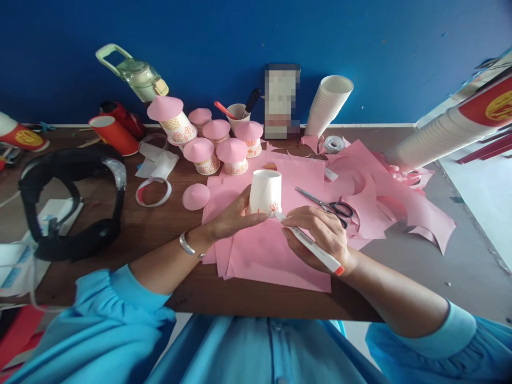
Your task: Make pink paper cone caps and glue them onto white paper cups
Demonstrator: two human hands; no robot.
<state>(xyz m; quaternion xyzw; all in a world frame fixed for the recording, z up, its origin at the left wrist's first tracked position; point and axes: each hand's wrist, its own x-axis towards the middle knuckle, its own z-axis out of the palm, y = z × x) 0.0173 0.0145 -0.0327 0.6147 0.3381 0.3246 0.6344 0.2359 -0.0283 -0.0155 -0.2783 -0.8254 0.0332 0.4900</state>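
Observation:
My left hand (244, 208) is closed around the lower left side of a white paper cup (266, 188), held bottom-up above pink paper. Near the cup's rim is an orange flower drawing, with a short orange stroke left of it. My right hand (318, 232) grips a white marker (316, 250) with an orange end, its tip at the flower. Scissors (326, 204) lie just beyond the right hand. Several decorated cups with pink paper cone tops, such as one cup (232, 154), stand behind the left hand. A loose pink cone (196, 197) lies on the table.
Pink sheets (276, 256) and cut scraps (376, 197) spread under and right of my hands. Stacked white cups (328, 104) and a pen cup (239, 113) stand by the blue wall. At left are a tape roll (153, 192), a black headset-like frame (72, 202) and a bottle (140, 80).

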